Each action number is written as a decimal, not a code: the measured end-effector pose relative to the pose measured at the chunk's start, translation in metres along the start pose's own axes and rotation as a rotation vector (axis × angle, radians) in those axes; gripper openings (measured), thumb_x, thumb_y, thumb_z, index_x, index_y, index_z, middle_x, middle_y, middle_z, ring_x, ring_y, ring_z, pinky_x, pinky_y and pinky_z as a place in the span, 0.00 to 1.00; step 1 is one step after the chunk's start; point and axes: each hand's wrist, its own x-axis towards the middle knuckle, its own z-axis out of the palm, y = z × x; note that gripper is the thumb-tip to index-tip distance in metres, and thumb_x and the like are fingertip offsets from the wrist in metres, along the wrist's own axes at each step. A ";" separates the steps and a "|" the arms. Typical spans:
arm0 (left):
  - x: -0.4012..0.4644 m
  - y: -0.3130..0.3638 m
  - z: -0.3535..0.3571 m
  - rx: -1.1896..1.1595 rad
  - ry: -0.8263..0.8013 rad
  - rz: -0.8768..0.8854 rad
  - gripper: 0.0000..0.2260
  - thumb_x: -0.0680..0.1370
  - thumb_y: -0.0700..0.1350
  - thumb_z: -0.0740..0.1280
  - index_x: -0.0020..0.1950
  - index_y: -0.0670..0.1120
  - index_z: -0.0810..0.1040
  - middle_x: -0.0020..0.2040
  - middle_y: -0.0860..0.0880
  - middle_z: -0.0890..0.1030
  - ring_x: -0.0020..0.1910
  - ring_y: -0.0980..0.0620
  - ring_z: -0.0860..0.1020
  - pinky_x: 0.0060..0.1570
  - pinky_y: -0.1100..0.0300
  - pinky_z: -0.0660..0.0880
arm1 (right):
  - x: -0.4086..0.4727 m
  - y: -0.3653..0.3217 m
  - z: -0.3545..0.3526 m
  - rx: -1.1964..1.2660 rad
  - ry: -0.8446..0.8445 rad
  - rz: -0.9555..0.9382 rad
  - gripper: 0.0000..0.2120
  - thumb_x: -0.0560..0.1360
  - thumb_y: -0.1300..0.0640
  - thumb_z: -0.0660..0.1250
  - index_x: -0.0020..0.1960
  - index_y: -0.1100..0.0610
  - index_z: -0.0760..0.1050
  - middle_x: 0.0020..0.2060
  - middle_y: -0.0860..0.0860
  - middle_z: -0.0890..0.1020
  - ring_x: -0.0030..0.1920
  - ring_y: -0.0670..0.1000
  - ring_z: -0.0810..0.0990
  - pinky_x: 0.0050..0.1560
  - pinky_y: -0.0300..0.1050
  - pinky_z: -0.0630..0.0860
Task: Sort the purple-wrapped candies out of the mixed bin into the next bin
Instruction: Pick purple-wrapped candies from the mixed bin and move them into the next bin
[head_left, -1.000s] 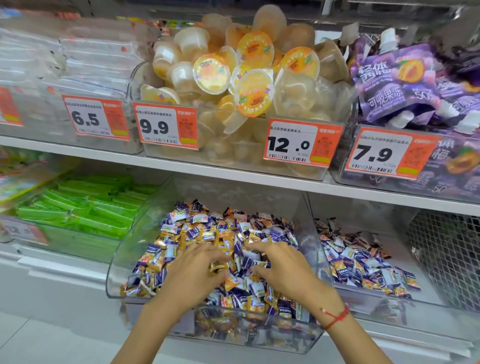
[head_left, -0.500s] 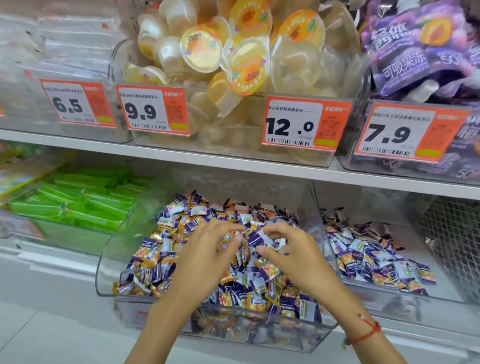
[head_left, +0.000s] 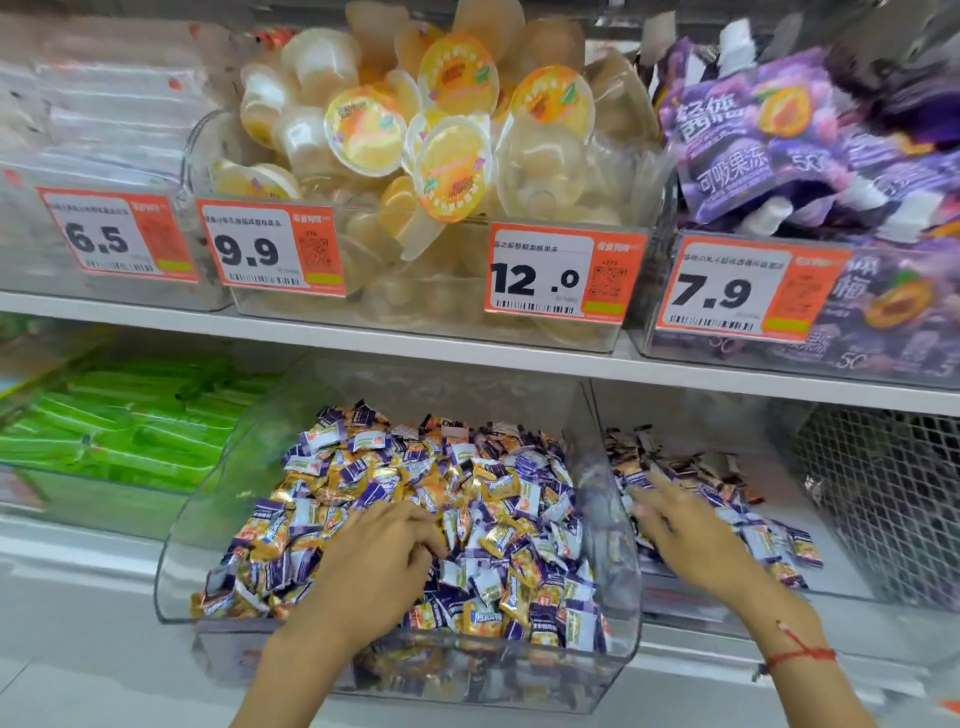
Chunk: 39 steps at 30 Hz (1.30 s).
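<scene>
Two hands were working close together in the mixed bin (head_left: 171, 582) half a second ago; now only the left hand (head_left: 374, 566) is left there, while the right hand (head_left: 680, 530) has been carried over the clear dividing wall and is stretched out above the next bin (head_left: 841, 577). The right hand's fingers (head_left: 655, 483) are extended forward over the smaller heap of candies (head_left: 748, 525) already lying there; the hand is motion-blurred, so whether a wrapper is pinched or has been let go cannot be told. The left hand's fingers (head_left: 423, 530) are curled down into the pile of purple and orange wrappers (head_left: 467, 499), and whether one is gripped cannot be seen.

From this shift it is judged that a transfer to the next bin is under way or just finished. Many purple-wrapped candies (head_left: 358, 470) are still seen scattered through the mixed bin, so the sorting is judged to be far from done. Jelly cups (head_left: 457, 156) and price tags (head_left: 563, 273) are seen on the shelf above.
</scene>
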 end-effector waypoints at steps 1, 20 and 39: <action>0.000 0.000 0.000 -0.015 0.033 -0.008 0.14 0.81 0.44 0.56 0.53 0.59 0.79 0.62 0.63 0.72 0.63 0.61 0.68 0.65 0.60 0.61 | -0.001 0.000 0.001 -0.033 -0.080 0.012 0.20 0.81 0.52 0.56 0.72 0.53 0.67 0.75 0.53 0.61 0.73 0.56 0.63 0.69 0.54 0.65; -0.012 -0.041 -0.018 0.021 0.249 -0.123 0.09 0.78 0.53 0.65 0.57 0.60 0.78 0.58 0.61 0.77 0.60 0.57 0.73 0.62 0.58 0.64 | 0.010 -0.156 0.050 -0.440 -0.186 0.029 0.33 0.80 0.40 0.52 0.72 0.66 0.58 0.68 0.61 0.68 0.69 0.59 0.66 0.67 0.51 0.65; 0.018 -0.001 0.000 0.135 0.121 -0.001 0.15 0.77 0.62 0.60 0.56 0.56 0.77 0.58 0.56 0.75 0.61 0.53 0.67 0.62 0.55 0.62 | -0.015 -0.132 0.003 0.157 -0.162 -0.201 0.07 0.81 0.56 0.57 0.58 0.46 0.66 0.35 0.56 0.77 0.31 0.50 0.73 0.34 0.45 0.68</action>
